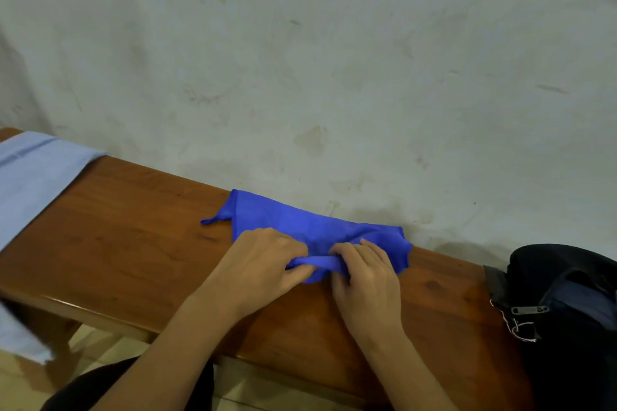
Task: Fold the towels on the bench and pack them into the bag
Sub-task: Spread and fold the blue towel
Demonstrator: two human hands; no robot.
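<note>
Fingers of both hands pinch the near edge of a blue towel (302, 227) on a wooden bench (127, 243).

From the head camera, the left hand (258, 264) and the right hand (365, 280) sit close together, thumbs and fingertips curled round a rolled fold of the towel's front hem. That towel lies bunched along the far edge of the bench against a stained pale wall (300, 60), one corner twisted into a small tail at the left. A light blue towel (30, 177) drapes over the bench's left end. A dark bag (567, 310), open at the top, stands at the right end, well apart from the hands.
</note>
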